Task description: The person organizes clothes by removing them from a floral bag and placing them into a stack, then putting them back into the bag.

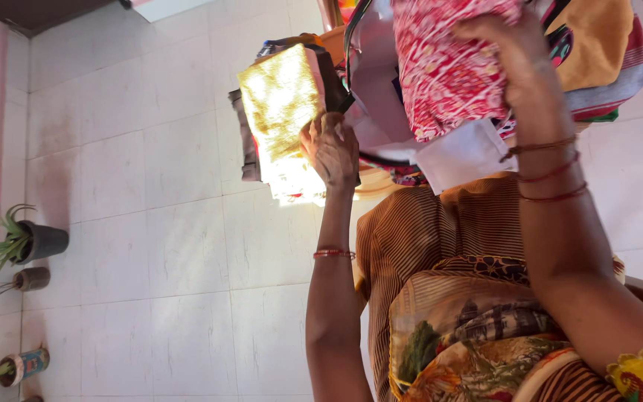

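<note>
Tiled floor; hands (334,149) grip gold cloth (280,100).

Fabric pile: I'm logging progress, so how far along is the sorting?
Done: little can be told; no separate sorted stack shows. In hand: the left hand grips a gold fabric piece, and the right hand holds a red-and-white printed cloth. Left: a heap of mixed cloths behind them.

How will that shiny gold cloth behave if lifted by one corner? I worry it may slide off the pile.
The gold cloth looks thin and folded flat, so it would probably droop, not stay stiff. Its glossy sheen suggests a slippery surface. Only the left hand touches its edge, so it might slide.
</note>
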